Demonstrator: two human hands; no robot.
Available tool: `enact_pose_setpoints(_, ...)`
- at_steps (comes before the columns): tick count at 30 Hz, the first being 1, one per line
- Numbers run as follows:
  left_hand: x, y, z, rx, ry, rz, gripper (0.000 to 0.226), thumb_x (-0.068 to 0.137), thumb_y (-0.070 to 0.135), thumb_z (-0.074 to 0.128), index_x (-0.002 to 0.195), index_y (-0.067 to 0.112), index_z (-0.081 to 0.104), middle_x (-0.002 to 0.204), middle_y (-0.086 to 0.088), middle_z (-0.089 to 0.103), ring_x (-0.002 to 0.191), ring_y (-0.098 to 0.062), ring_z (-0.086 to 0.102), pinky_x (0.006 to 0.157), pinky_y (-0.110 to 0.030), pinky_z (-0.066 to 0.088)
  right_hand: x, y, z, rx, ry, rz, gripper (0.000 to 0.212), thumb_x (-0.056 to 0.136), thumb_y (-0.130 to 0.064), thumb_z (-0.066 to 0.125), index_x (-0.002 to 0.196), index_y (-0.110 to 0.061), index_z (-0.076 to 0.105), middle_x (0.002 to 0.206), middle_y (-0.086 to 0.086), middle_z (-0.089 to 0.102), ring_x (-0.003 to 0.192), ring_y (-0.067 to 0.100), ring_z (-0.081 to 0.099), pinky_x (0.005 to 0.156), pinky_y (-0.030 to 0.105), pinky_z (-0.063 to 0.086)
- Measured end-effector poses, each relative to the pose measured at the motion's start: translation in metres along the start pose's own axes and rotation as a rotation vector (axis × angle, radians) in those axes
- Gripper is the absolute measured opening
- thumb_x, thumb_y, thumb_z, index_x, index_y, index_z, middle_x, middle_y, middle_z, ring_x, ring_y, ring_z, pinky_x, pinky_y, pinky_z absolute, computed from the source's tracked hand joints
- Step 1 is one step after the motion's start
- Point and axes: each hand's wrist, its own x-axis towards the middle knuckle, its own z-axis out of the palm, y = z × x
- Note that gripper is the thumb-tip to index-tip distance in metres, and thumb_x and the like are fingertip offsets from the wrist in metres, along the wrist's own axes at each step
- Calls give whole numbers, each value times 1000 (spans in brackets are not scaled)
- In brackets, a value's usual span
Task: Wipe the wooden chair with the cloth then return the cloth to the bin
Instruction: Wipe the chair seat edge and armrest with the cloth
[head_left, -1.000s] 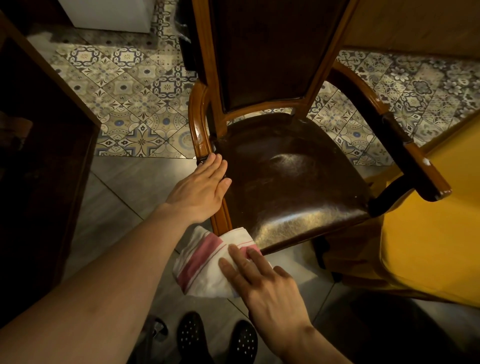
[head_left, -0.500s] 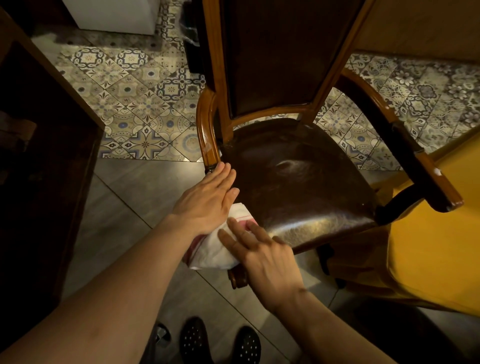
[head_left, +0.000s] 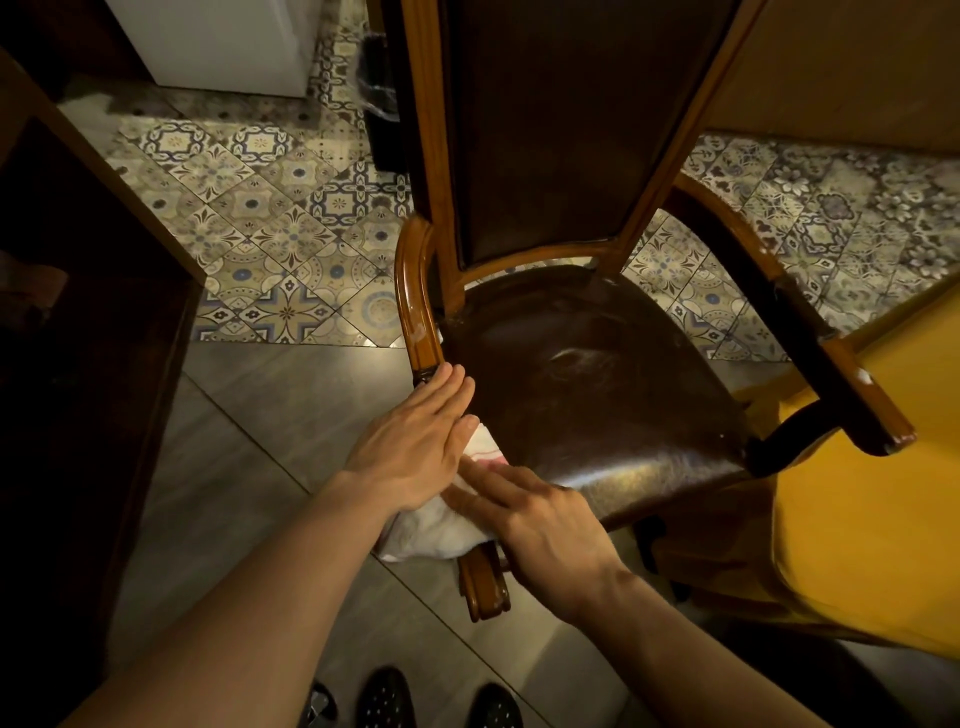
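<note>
There are one wooden chair (head_left: 597, 374), one white cloth (head_left: 436, 525), two bare hands, left (head_left: 410, 452) and right (head_left: 545, 525), and two black shoes (head_left: 384, 696).

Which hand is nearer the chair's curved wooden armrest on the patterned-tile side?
Left. The left hand has fingertips touching the curved wooden armrest's lower end; the right hand lies nearer the camera, on the white cloth.
</note>
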Motion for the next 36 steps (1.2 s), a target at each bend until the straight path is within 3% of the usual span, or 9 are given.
enact_pose_setpoints(3, 0, -1, -1, -23, -10, -4, 62, 101, 47, 6, 157, 20, 10, 166, 5, 2, 149, -4, -11, 122, -26, -4, -1, 3, -13, -7, 19, 7, 75, 89, -26, 70, 152, -33, 30, 161, -3, 30, 144, 22, 31, 105, 44, 45)
enact_pose_setpoints(8, 12, -2, -16, -58, 49, 10, 60, 103, 46, 9, 157, 19, 8, 166, 6, 0, 148, -3, -14, 118, -22, -8, -1, 30, -67, -78, 155, 127, 64, 78, -19, 76, 135, -33, 53, 139, -6, 58, 120, 22, 56, 90, 40, 49)
enact_pose_setpoints(13, 2, -2, -3, -23, 8, -61, 59, 103, 46, 8, 155, 20, 2, 165, 5, -6, 146, -6, -20, 115, -24, -14, 4, 74, -90, -152, 253, 306, 56, 73, -11, 71, 125, -30, 59, 120, -3, 65, 98, 27, 62, 75, 42, 50)
enact_pose_setpoints(19, -4, 9, 6, -52, 42, -71, 62, 101, 53, 6, 155, 24, -4, 163, 8, -15, 145, -5, -27, 118, -27, -14, 26, 104, -116, -59, 461, 492, 62, 81, -12, 70, 137, -32, 51, 119, 7, 63, 99, 35, 61, 71, 43, 52)
enact_pose_setpoints(23, -6, 18, 17, -74, 89, -126, 65, 101, 55, 7, 155, 24, -7, 164, 8, -18, 145, -4, -29, 123, -33, -7, 71, 101, -122, 34, 517, 315, 73, 84, -13, 67, 147, -38, 40, 118, 4, 59, 101, 31, 57, 69, 43, 52)
enact_pose_setpoints(26, -7, 20, 24, -19, 121, -139, 68, 99, 58, 2, 156, 22, -8, 164, 6, -17, 146, -5, -28, 123, -34, -6, 105, 88, -114, 9, 440, 147, 84, 81, -7, 68, 151, -36, 34, 133, 4, 55, 117, 27, 47, 80, 45, 51)
enact_pose_setpoints(30, -8, 23, 32, -30, 170, -199, 69, 97, 62, 4, 155, 27, -12, 161, 9, -24, 144, -4, -31, 119, -32, -14, 137, 73, -88, -120, 185, -145, 77, 95, -17, 61, 155, -39, 19, 164, 2, 22, 148, 29, 17, 107, 50, 38)
enact_pose_setpoints(33, -10, 26, 37, -103, 183, -251, 64, 99, 64, 9, 152, 33, -11, 160, 12, -20, 143, -1, -31, 118, -32, -14, 150, 77, -68, -295, 0, -354, 76, 101, -20, 50, 157, -39, 3, 167, -6, -4, 152, 25, -5, 104, 45, 36)
enact_pose_setpoints(36, -9, 25, 37, 11, 222, -249, 64, 101, 59, 18, 156, 26, 10, 163, 3, 1, 150, -12, -9, 119, -41, 2, 163, 90, -66, -360, -51, -429, 80, 100, -15, 50, 157, -38, -2, 165, -9, -13, 151, 23, -13, 101, 44, 39)
